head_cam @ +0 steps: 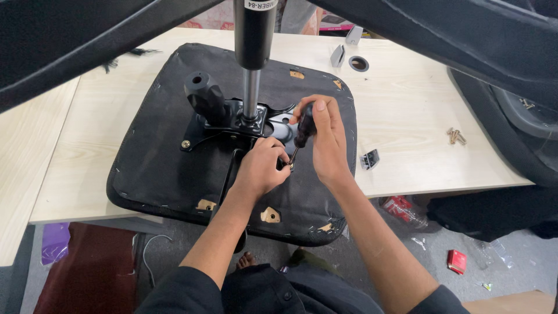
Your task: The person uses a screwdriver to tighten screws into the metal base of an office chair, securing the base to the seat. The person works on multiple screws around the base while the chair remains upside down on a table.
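While my right hand [325,139] holds its grip clamped on the dark handle of a screwdriver [303,129], the tip slants down to a spot just beside my left hand [263,167], whose grip is pinched together on something too small to make out. Both work on the black metal mechanism plate [244,122] bolted to the underside of a chair seat [157,163], which lies upside down on the pale wooden worktop [407,116]. I see a gas cylinder [253,52] rising from the plate, its top cut off. Loose screws [456,136] lie well apart to the right.
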